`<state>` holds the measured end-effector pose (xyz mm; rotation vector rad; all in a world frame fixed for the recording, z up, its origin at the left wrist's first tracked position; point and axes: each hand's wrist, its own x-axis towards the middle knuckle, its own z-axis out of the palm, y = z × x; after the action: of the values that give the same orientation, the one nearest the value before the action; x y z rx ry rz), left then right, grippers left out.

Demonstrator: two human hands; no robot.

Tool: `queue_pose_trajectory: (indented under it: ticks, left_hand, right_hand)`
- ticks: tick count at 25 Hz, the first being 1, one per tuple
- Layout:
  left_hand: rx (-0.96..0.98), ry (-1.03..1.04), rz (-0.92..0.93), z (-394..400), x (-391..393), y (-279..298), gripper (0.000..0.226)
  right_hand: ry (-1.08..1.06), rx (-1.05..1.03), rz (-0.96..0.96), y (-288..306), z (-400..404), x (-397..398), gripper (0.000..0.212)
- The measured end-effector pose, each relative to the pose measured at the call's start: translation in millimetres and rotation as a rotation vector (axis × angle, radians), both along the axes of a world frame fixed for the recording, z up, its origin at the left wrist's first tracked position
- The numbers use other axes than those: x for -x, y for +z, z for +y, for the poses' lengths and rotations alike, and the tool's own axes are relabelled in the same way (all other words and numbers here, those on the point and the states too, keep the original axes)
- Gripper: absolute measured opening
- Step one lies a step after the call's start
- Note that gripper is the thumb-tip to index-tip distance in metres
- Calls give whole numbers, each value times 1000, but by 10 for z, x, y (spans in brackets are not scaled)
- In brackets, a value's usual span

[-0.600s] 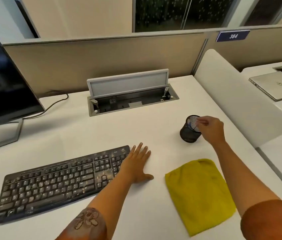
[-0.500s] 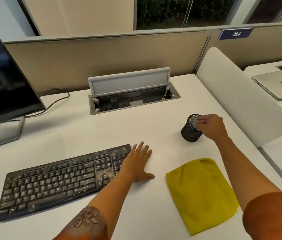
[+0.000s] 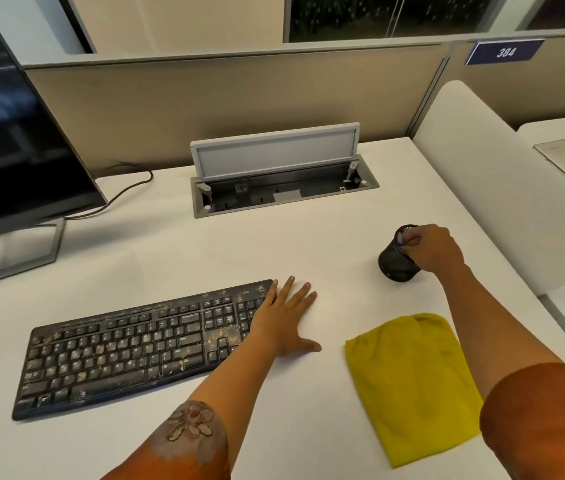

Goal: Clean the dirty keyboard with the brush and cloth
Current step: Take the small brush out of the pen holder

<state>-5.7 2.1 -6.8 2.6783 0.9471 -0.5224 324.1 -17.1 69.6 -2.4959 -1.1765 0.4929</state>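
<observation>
Two hands divide the work: the left hand lies flat, steadying the keyboard; the right hand pinches something, presumably the brush, inside the mesh cup.

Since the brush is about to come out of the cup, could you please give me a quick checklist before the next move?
1. Right hand at the mesh cup mouth: ok.
2. Grip on the brush: cannot tell; fingers hide the cup's contents.
3. Cup upright on the desk: ok.
4. Left hand flat at the keyboard right end, steadying it: ok.
5. Yellow cloth within reach, lying free: ok.
6. Keyboard clean: not ok, grime on keys.
</observation>
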Motion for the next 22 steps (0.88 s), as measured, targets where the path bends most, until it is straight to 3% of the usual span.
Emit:
queue_pose_trajectory:
  ticks: [4,8,14,18,22]
  left_hand:
    - [0,5,16,-7,-23,38,108]
    - [-51,-2,53,-42,-72,125,108]
    - [-113,-30,39,-189,1,167,98]
    - [-105,-85,1,-243,161,155,98]
    - [-108,-59,-80,-219,293,251,96]
  right_hand:
    - [-27,-97,52,7,-135,40,20]
    - [-24,-159,50,30,-273,92,9]
    - [99,-45,-57,-8,-274,96,19]
    - [156,-1,-130,-17,-234,100,13]
    - [96,-216,-19,55,-249,126,10]
